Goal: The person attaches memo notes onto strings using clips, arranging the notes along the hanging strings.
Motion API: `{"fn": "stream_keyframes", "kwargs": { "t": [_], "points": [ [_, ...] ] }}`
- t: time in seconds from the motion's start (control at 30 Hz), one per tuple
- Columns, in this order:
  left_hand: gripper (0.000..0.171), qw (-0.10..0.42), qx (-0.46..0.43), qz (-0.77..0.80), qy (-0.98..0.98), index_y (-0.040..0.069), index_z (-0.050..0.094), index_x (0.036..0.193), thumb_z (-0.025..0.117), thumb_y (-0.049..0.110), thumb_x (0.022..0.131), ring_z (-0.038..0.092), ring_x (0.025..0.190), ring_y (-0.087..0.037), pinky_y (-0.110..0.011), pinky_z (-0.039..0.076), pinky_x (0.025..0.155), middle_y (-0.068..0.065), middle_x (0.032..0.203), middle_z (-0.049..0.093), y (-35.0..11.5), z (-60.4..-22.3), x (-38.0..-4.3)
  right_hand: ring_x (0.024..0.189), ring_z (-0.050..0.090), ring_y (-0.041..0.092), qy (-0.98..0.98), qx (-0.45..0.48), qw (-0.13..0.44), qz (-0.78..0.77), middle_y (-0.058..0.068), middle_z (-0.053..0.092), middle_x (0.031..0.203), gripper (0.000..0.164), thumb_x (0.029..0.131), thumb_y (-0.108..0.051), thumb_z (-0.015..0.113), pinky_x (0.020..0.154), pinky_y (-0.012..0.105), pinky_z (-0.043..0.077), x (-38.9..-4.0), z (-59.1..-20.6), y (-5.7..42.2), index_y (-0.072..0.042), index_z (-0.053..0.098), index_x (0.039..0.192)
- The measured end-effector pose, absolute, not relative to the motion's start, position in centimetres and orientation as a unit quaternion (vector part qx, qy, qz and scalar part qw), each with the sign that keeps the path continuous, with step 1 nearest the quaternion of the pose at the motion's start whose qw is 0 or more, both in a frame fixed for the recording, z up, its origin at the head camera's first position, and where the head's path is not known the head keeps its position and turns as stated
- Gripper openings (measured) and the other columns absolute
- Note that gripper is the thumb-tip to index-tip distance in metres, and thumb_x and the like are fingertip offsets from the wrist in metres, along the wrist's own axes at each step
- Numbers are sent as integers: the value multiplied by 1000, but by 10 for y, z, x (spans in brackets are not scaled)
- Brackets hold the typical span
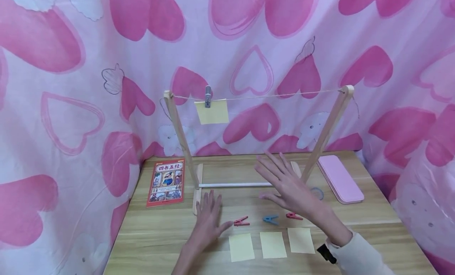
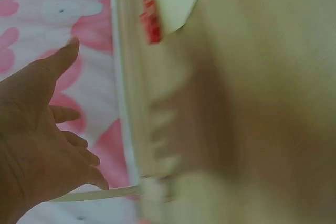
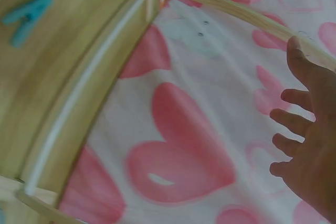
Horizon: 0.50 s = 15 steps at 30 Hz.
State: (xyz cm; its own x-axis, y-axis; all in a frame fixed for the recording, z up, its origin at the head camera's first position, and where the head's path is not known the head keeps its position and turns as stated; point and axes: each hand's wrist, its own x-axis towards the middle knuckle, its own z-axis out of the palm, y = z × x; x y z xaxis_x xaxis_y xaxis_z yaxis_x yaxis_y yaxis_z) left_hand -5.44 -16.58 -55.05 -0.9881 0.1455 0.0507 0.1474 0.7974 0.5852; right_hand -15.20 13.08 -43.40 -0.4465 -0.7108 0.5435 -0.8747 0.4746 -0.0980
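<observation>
My left hand (image 1: 207, 219), fingers spread, is over the table close to the left foot of a wooden frame (image 1: 185, 143). My right hand (image 1: 284, 184) is raised in front of the frame's right post, its fingers straight and spread. Both palms hold nothing. Across the posts runs a string (image 1: 270, 96), where a grey clothespin (image 1: 207, 96) grips a yellow paper note (image 1: 213, 112). On the table lie a red clothespin (image 1: 241, 221), a blue clothespin (image 1: 271, 219) and another red clothespin (image 1: 294, 216). Nearer me, three yellow notes (image 1: 273, 245) form a row.
Left of the frame lies a red comic-style book (image 1: 166, 183). A pink case (image 1: 340, 179) rests at the right, beside a roll of clear tape (image 1: 317, 193). The frame's white crossbar (image 1: 234, 184) spans low between the posts. A heart-patterned curtain (image 1: 256, 62) hangs behind the table.
</observation>
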Motion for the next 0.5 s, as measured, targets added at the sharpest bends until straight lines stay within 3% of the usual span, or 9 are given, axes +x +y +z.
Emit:
{"fn": "stream_keyframes", "kwargs": {
  "t": [0.17, 0.3, 0.4, 0.47, 0.5],
  "points": [
    [88, -21, -33, -391, -920, -6, 53, 154, 91, 39, 88, 7, 161, -65, -84, 2, 124, -40, 175, 15, -151, -584, -33, 165, 30, 41, -840, 467, 213, 175, 24, 51, 164, 83, 111, -66, 32, 138, 55, 8, -146, -462, 133, 0, 59, 153],
    [68, 44, -35, -430, -901, 2, 67, 133, 95, 35, 80, 10, 157, -70, -86, -5, 122, -43, 170, 25, -140, -610, -19, 158, 39, 46, -846, 459, 200, 181, 24, 56, 159, 81, 111, -64, 32, 139, 46, 4, -143, -483, 132, 2, 60, 151],
    [58, 111, -58, -426, -896, 9, 69, 121, 96, 34, 76, -1, 167, -51, -63, -20, 130, -45, 165, 31, -136, -627, -15, 151, 45, 49, -848, 456, 187, 198, 23, 61, 153, 80, 111, -62, 33, 138, 38, 1, -142, -499, 128, 2, 60, 150],
    [53, 139, -68, -425, -892, 13, 69, 116, 96, 33, 75, -9, 170, -35, -42, -27, 129, -45, 164, 32, -137, -635, -15, 147, 50, 51, -848, 453, 177, 211, 22, 65, 148, 70, 111, -57, 50, 137, 45, 16, -143, -514, 122, 2, 62, 147],
    [51, 145, -69, -424, -891, 14, 70, 114, 96, 32, 74, -10, 170, -33, -32, -29, 125, -44, 165, 32, -138, -637, -15, 145, 52, 51, -849, 451, 171, 216, 21, 66, 146, 65, 109, -53, 61, 136, 48, 23, -143, -522, 117, 2, 64, 144]
  ]
}}
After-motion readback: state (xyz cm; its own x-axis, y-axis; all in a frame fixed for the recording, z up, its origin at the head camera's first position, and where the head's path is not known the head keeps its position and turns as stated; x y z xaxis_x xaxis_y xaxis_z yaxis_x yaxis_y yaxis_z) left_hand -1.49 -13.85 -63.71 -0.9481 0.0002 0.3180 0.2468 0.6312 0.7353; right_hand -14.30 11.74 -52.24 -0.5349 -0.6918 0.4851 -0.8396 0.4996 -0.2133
